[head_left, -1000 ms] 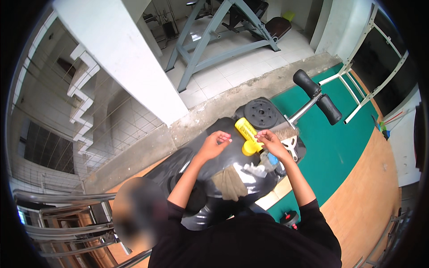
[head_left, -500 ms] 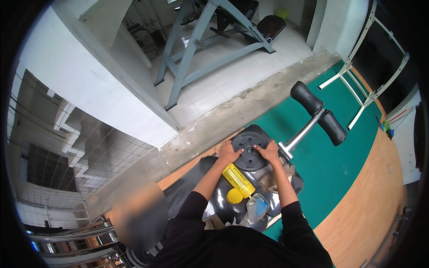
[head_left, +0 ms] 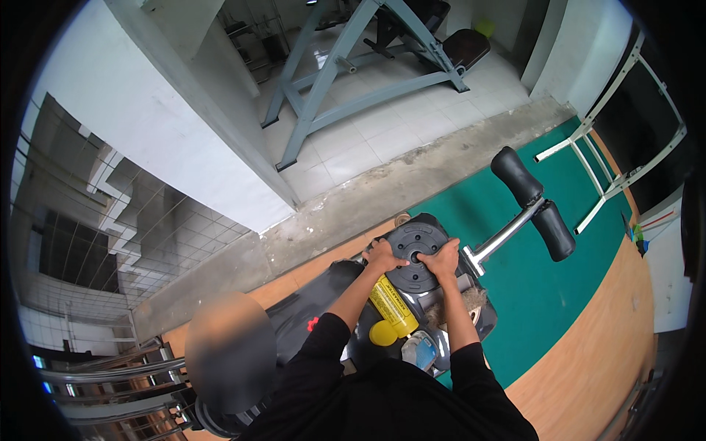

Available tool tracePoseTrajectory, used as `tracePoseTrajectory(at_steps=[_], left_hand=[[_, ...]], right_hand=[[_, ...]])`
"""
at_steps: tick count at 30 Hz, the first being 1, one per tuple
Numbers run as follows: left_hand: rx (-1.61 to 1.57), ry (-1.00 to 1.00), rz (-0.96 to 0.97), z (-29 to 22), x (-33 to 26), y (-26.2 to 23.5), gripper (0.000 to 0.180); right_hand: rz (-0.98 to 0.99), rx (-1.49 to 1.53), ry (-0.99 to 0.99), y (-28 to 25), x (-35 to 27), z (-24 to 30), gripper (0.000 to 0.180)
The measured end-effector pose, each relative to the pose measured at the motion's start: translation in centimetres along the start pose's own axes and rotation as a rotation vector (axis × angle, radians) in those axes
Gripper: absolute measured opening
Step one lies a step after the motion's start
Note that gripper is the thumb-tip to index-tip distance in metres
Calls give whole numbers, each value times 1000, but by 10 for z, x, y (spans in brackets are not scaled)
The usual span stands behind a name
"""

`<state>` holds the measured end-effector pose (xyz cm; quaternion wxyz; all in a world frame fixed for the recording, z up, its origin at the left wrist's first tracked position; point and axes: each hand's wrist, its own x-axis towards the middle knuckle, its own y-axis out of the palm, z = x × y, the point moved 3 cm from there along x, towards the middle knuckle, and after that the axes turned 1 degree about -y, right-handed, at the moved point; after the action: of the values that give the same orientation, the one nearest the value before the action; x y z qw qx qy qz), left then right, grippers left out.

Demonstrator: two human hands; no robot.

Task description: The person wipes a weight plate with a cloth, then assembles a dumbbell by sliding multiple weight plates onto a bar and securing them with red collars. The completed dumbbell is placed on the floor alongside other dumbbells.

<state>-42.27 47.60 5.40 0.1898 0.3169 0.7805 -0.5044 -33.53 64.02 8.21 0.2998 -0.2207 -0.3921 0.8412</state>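
A round black weight plate [head_left: 413, 242] lies flat on the padded black bench [head_left: 316, 309] in front of me. My left hand [head_left: 382, 257] grips its left rim and my right hand [head_left: 441, 259] grips its right side by the centre hole. Just below my hands lie a yellow spray can [head_left: 390, 309] with a yellow cap, a brush with pale bristles [head_left: 471, 303] and a bluish cloth [head_left: 421, 351]. A chrome bar with two black foam rollers [head_left: 533, 202] sticks out to the right of the plate.
Green matting [head_left: 544, 287] and a wooden floor [head_left: 603, 367] lie to the right. A grey steel gym frame [head_left: 346, 73] stands on white tiles beyond a concrete strip. A white frame [head_left: 610, 140] stands at the far right, and a metal rack [head_left: 103, 382] at the lower left.
Both hands have left the yellow can and brush and taken hold of the weight plate. The can now lies on the bench below my left wrist.
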Motion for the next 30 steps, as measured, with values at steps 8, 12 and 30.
tracePoseTrajectory(at_steps=[8,12,30], left_hand=[[-408,297,-45,-23,-10,-25,87],[-689,432,-187,-23,-14,-31,88],[-1460,797,-675,128,-415,-56,46]], right_hand=[[-366,71,-371,-65,-18,47,87],[-453,110,-481,-112,-41,83,84],[-170,672,-1033,-193,-342,231,87]])
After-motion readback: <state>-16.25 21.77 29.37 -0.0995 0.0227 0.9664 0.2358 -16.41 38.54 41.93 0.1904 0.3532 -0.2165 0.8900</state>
